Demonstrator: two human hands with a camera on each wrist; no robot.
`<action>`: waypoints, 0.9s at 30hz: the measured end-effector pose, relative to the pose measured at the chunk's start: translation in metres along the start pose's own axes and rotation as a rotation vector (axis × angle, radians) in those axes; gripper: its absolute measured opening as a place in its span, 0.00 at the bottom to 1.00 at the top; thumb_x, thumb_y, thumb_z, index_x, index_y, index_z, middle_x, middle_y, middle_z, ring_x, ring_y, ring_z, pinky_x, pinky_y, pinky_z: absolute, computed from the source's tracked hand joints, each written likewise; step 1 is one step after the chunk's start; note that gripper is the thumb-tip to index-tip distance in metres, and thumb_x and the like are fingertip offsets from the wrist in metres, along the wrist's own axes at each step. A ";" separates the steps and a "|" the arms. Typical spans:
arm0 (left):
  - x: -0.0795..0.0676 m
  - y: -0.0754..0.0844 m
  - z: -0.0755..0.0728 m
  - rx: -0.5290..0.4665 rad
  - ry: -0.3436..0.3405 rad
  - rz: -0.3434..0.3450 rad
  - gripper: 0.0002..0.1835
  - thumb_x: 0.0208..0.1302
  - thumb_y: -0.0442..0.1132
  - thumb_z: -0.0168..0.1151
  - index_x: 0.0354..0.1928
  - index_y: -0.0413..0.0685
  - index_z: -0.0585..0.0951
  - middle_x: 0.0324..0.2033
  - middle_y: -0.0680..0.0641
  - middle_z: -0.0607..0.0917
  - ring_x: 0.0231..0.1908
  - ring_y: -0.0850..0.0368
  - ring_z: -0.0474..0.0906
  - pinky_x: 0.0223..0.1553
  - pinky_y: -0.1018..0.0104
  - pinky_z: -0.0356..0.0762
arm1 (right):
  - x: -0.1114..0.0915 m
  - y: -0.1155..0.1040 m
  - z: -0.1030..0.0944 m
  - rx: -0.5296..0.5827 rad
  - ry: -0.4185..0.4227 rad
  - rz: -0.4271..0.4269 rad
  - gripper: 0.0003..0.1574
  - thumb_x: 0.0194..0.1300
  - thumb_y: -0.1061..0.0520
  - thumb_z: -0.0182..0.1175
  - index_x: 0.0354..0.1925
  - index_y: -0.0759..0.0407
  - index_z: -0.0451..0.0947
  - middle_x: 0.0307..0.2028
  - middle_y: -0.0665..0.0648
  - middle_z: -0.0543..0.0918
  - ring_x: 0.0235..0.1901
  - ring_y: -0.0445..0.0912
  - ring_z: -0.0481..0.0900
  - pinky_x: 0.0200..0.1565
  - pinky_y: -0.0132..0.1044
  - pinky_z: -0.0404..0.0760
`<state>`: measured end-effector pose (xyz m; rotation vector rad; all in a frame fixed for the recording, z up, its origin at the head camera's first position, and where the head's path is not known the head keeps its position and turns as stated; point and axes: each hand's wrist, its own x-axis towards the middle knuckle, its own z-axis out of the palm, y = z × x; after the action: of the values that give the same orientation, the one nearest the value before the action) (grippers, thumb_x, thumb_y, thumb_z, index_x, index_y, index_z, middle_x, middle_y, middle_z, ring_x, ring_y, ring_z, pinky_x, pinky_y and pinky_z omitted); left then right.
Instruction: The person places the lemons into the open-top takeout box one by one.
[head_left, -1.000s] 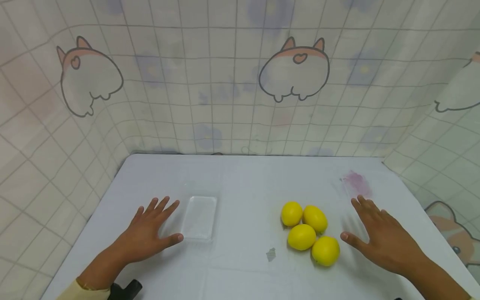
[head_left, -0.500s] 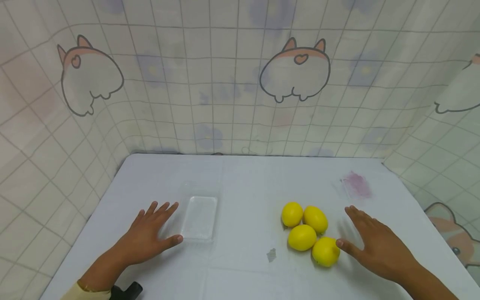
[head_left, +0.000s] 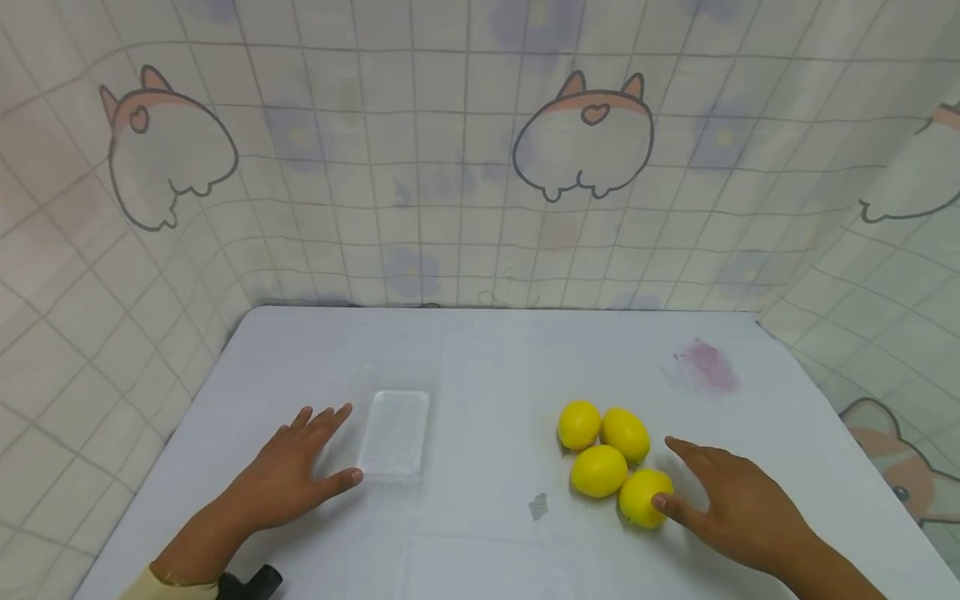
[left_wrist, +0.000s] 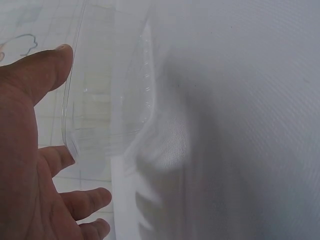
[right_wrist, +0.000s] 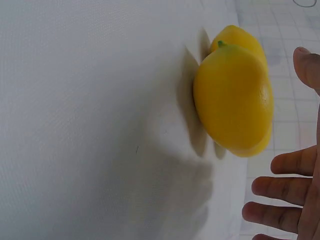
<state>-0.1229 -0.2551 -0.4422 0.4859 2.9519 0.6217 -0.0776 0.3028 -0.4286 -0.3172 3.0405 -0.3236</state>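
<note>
Several yellow lemons [head_left: 598,472] lie grouped on the white table, right of centre. My right hand [head_left: 738,504] hovers just right of the nearest lemon [head_left: 642,498], fingers extended and thumb apart, holding nothing. In the right wrist view that lemon [right_wrist: 232,95] stands clear of the fingers, its green stem end up. A clear plastic box [head_left: 394,433] sits left of centre. Beside its left edge my left hand [head_left: 288,479] is spread with nothing in its grasp. The left wrist view has the thumb and fingers around the near corner of the box [left_wrist: 107,100]; whether they touch it I cannot tell.
The white table [head_left: 487,375] backs onto a hanging grid-patterned cloth [head_left: 450,167] that also flanks both sides. A pinkish stain [head_left: 707,365] marks the back right, and a small grey patch [head_left: 538,506] lies left of the lemons.
My right hand has moved left and towards me, closer to the nearest lemon. The left hand stays almost in place beside the box. The lemons and box have not moved on the table.
</note>
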 end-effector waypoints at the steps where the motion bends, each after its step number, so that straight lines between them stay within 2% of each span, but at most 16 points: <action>1: 0.000 0.000 0.000 -0.002 0.000 0.000 0.51 0.64 0.73 0.60 0.80 0.50 0.61 0.72 0.32 0.67 0.74 0.26 0.50 0.68 0.26 0.48 | 0.000 -0.001 0.001 -0.003 0.001 0.004 0.61 0.60 0.14 0.50 0.72 0.55 0.70 0.63 0.64 0.79 0.59 0.67 0.77 0.55 0.70 0.73; 8: 0.000 0.000 0.000 0.000 0.001 -0.009 0.51 0.64 0.72 0.61 0.79 0.50 0.61 0.72 0.31 0.67 0.74 0.26 0.50 0.68 0.25 0.48 | 0.000 -0.008 0.005 -0.035 -0.015 0.024 0.66 0.53 0.09 0.49 0.68 0.56 0.76 0.59 0.63 0.82 0.56 0.65 0.80 0.52 0.68 0.77; 16: 0.000 0.000 0.001 -0.007 -0.002 -0.021 0.51 0.63 0.72 0.61 0.79 0.51 0.61 0.71 0.31 0.68 0.74 0.25 0.51 0.68 0.24 0.48 | 0.000 -0.011 0.012 -0.068 -0.045 0.050 0.68 0.49 0.08 0.53 0.65 0.58 0.78 0.55 0.62 0.85 0.52 0.63 0.82 0.51 0.66 0.79; 23: 0.001 0.002 0.002 -0.001 -0.012 -0.039 0.52 0.62 0.73 0.61 0.80 0.52 0.61 0.71 0.31 0.68 0.73 0.24 0.51 0.67 0.23 0.49 | -0.001 -0.014 0.013 -0.071 -0.022 0.056 0.62 0.48 0.11 0.59 0.59 0.57 0.82 0.50 0.59 0.87 0.47 0.60 0.84 0.47 0.63 0.82; 27: 0.002 0.004 0.001 0.002 -0.020 -0.054 0.52 0.62 0.73 0.61 0.80 0.51 0.60 0.71 0.31 0.68 0.73 0.23 0.51 0.67 0.23 0.49 | -0.001 -0.014 0.013 -0.055 -0.024 0.061 0.58 0.49 0.13 0.62 0.59 0.56 0.82 0.50 0.58 0.87 0.46 0.58 0.84 0.47 0.62 0.82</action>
<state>-0.1231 -0.2508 -0.4417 0.4081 2.9359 0.6038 -0.0729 0.2872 -0.4381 -0.2292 3.0324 -0.2311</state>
